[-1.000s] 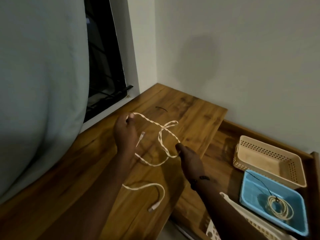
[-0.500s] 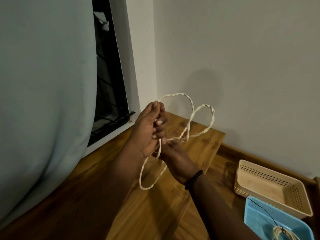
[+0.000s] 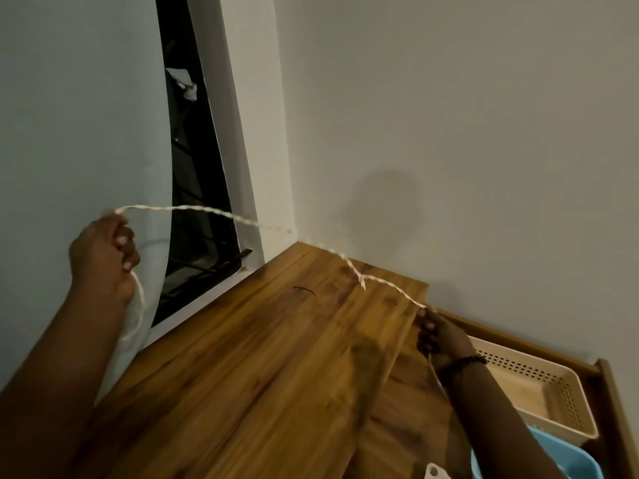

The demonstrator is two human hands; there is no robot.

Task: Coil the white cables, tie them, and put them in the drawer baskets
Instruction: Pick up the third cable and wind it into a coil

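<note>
A white braided cable (image 3: 242,219) stretches in the air between my two hands, with a small knot or kink near its right part. My left hand (image 3: 103,257) grips one end high on the left, in front of the curtain; a tail of cable hangs down from it. My right hand (image 3: 437,335) pinches the other end low on the right, above the drawer edge, with cable trailing along my wrist. A beige perforated basket (image 3: 553,371) and a blue basket (image 3: 584,461) sit in the open drawer at lower right.
A wooden desk top (image 3: 276,357) fills the lower middle, with a short black tie (image 3: 304,290) lying on it. A pale curtain (image 3: 76,115) and dark window (image 3: 197,202) are on the left. A white basket corner (image 3: 434,471) shows at the bottom.
My hands have pulled apart, left hand up and left, right hand down and right. The looped cable is now drawn out into one long span. The camera has tilted up.
</note>
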